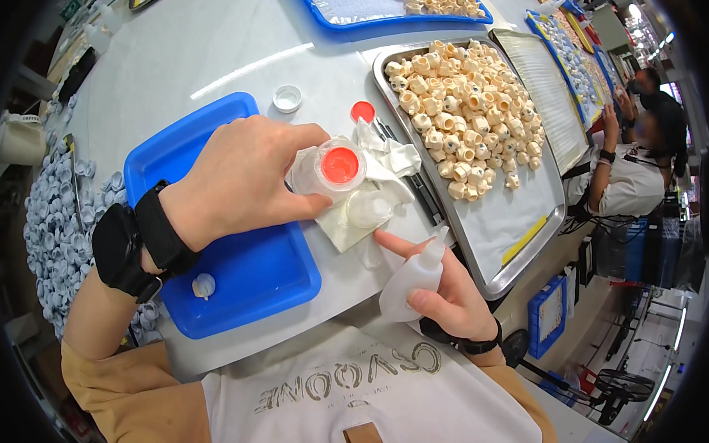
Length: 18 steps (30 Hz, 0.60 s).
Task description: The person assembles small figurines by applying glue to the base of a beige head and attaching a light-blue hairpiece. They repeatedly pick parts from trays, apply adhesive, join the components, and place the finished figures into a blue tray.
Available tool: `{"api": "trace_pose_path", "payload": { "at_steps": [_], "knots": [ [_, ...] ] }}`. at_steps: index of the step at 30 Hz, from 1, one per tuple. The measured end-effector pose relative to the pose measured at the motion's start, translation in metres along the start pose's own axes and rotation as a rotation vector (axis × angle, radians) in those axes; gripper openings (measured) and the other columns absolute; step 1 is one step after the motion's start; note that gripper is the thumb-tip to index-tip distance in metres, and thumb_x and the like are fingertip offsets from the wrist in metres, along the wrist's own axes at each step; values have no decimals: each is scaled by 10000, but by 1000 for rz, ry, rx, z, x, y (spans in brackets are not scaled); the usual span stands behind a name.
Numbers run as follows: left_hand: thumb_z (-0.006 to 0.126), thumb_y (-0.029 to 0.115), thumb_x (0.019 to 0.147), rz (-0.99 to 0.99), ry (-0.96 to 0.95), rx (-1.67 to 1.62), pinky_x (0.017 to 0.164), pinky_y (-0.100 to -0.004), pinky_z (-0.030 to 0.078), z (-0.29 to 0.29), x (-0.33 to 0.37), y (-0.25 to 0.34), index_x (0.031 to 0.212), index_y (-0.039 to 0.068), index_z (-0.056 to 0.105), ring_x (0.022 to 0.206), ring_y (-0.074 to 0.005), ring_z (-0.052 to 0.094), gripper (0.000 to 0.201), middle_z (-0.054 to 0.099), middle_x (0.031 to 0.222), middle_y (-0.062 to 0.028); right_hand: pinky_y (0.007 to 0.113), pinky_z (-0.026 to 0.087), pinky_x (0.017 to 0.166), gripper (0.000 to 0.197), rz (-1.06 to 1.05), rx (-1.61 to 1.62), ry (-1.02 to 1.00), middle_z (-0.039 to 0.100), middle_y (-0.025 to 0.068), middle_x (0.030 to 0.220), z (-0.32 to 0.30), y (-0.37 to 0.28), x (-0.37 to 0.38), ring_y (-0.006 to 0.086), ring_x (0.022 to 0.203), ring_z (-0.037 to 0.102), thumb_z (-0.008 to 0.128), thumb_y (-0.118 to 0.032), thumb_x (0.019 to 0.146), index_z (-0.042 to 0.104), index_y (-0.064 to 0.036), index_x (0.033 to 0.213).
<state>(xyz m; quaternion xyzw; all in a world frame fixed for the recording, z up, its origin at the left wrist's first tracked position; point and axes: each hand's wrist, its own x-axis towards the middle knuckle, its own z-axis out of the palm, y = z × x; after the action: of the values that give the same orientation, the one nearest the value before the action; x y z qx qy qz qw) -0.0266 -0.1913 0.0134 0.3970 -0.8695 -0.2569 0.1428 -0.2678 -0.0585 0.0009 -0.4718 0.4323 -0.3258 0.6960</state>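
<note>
Gripping the jar (302,175) from its left side, the left hand (236,177) reaches across the scene. Starting at the far left, a heap of pale blue-grey pieces (50,232) lies loose on the table. Next comes the blue tray (283,306), partly hidden under that arm, with a single pale piece (204,286) showing in it. Thumb and fingers pinch around the jar, its open mouth facing up and red paste (340,166) showing inside; I can't tell whether its base touches anything. Beyond it sits a white cap (288,99), so the opening looks finished, and plenty of paste seems left. A red disc (362,111) lies near the crumpled cloth (339,231), where a small translucent bottle (370,208) rests. Just right of that, the right hand (459,300) wraps a squeeze bottle (411,286), forefinger stretched out, nozzle upward and apart from the jar; nothing visibly flows from it. Further right, a metal tray (493,283) bears many cream pieces (468,116), none in either hand, and a co-worker (634,165) sits well apart.
</note>
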Motion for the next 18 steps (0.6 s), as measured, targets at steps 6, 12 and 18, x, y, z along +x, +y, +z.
{"api": "trace_pose_path", "payload": {
  "at_steps": [6,12,18],
  "knots": [
    [722,280,583,125,90,68,496,-309,403,4,-1,-4,924,53,631,519,-219,517,419,554,620,-83,271,428,690,651,-47,-381,-215,547,114,914,-6,1,-2,160,715,519,577,-177,833,255,40,1356],
    [720,276,592,110,84,89,509,-302,417,5,2,-7,916,54,632,537,-219,537,403,574,643,-83,275,442,561,619,-60,-509,-232,560,129,941,-7,1,-5,186,568,520,603,-217,816,318,44,1299],
    [718,264,604,124,68,90,512,-307,425,6,4,-8,967,61,620,537,-228,539,427,584,664,-95,270,440,673,357,-73,-476,-242,372,196,1356,-8,2,-3,158,666,529,606,-171,814,431,22,1058]
  ]
}}
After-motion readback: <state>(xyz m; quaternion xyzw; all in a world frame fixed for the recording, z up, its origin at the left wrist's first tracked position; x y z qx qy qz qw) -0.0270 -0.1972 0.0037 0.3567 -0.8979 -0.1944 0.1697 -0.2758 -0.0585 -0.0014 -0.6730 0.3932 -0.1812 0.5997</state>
